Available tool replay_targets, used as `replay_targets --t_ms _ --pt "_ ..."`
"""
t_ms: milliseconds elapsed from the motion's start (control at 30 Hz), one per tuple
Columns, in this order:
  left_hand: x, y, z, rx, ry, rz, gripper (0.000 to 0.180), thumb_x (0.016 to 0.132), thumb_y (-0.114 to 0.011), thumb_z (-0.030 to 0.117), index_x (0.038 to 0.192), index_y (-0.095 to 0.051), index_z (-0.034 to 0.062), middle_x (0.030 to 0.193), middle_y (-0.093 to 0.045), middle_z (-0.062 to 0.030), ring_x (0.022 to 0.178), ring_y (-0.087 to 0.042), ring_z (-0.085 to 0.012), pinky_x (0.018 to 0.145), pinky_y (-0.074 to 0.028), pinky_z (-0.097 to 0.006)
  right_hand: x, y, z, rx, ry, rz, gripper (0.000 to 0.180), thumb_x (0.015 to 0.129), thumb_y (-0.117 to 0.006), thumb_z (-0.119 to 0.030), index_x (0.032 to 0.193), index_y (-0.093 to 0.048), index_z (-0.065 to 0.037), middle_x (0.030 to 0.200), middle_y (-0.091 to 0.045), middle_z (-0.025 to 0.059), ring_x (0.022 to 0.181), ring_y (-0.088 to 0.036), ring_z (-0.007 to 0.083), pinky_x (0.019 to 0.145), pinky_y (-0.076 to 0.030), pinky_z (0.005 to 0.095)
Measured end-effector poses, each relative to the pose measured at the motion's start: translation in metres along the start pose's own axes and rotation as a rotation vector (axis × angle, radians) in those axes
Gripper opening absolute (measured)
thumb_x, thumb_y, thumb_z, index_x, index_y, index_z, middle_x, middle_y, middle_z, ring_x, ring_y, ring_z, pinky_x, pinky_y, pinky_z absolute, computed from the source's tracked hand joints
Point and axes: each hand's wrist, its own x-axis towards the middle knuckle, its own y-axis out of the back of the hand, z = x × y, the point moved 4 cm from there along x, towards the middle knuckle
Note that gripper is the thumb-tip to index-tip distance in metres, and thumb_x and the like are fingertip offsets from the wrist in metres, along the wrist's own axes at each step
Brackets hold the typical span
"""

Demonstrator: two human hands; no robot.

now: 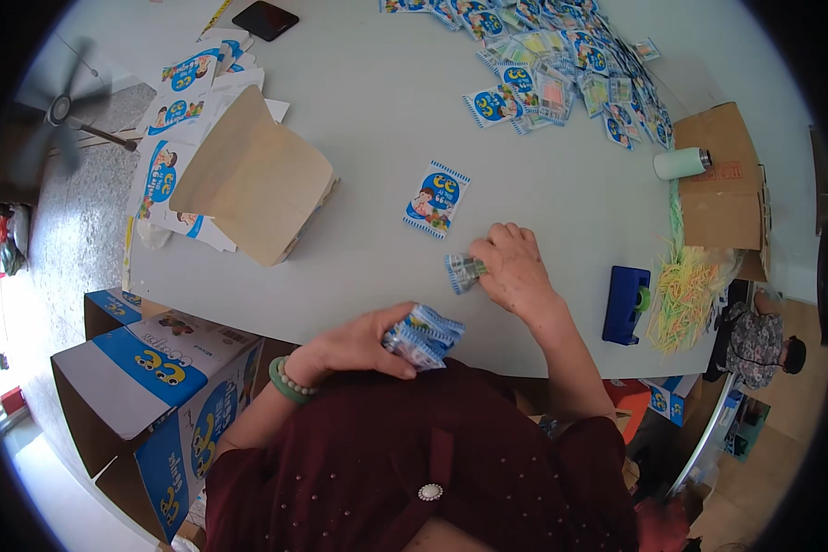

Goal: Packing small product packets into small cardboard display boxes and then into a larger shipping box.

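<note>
My left hand (370, 346) is closed around a small bunch of blue-and-white candy packets (423, 337), close to the table's front edge. A bead bracelet circles that wrist. To its right, my right hand (511, 269) pinches another small packet (463, 272), partly see-through with a blue-striped end, just above the tabletop. Beyond both hands a single blue-and-white packet (436, 199) lies flat on the table, touched by neither hand. At the far right spreads a big heap of similar packets (547, 78), some showing printed fronts and others clear backs.
An open carton (258, 179) stands at left beside flat printed cartons (170, 166). A black phone (265, 19) lies at the back. On the right are a blue tape dispenser (626, 305), yellow-green paper strips (685, 299), a cardboard box (722, 184) and a mint bottle (682, 164). Printed boxes (156, 368) stand lower left.
</note>
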Motion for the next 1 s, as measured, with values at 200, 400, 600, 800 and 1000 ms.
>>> replay_targets --t_ms 200,400,600,800,1000 --pt "0.002 0.006 -0.005 -0.022 -0.066 0.193 0.054 0.074 -0.073 -0.002 0.124 -0.052 0.0034 0.107 -0.064 -0.0028 0.097 -0.061 -0.0127 0.089 -0.049 -0.029 0.042 0.021 -0.025 -0.195 0.41 0.46 0.032 0.071 -0.055 0.005 0.101 -0.056 -0.006 0.13 -0.046 0.0155 0.13 -0.037 0.0312 0.111 -0.024 0.047" --pt "0.001 0.048 -0.001 -0.62 -0.276 0.51 0.031 0.084 -0.058 0.002 0.115 -0.058 -0.0002 0.104 -0.067 -0.0129 0.086 -0.069 -0.0233 0.079 -0.058 -0.037 0.083 0.022 -0.02 -0.148 0.37 0.351 0.029 0.074 -0.056 0.001 0.101 -0.058 -0.007 0.121 -0.054 0.0118 0.122 -0.044 0.0292 0.103 -0.031 0.0478" --pt "0.012 0.059 0.01 -0.516 -0.367 0.763 0.027 0.084 -0.06 0.003 0.111 -0.057 0.002 0.097 -0.067 -0.0085 0.083 -0.068 -0.02 0.075 -0.057 -0.035 0.057 0.017 0.01 0.03 -0.042 0.252 0.033 0.076 -0.064 -0.011 0.109 -0.058 -0.007 0.105 -0.061 0.0092 0.102 -0.055 0.03 0.086 -0.042 0.0447" --pt "0.037 0.036 0.021 -0.275 -0.488 0.821 0.042 0.086 -0.062 0.009 0.125 -0.045 0.005 0.113 -0.059 -0.0078 0.102 -0.059 -0.0168 0.084 -0.051 -0.034 0.033 -0.043 -0.038 1.359 0.059 0.211 0.037 0.089 -0.061 -0.019 0.117 -0.048 0.001 0.104 -0.062 0.0046 0.094 -0.058 0.0141 0.082 -0.048 0.0287" --pt "0.039 0.037 0.029 -0.343 -0.443 0.609 0.043 0.089 -0.061 0.018 0.128 -0.048 0.0055 0.12 -0.058 -0.0087 0.11 -0.055 -0.0175 0.094 -0.045 -0.035 0.033 -0.035 -0.05 1.071 -0.064 0.272 0.032 0.089 -0.061 -0.025 0.1 -0.044 0.0 0.094 -0.062 0.0199 0.089 -0.062 0.0343 0.078 -0.048 0.0429"
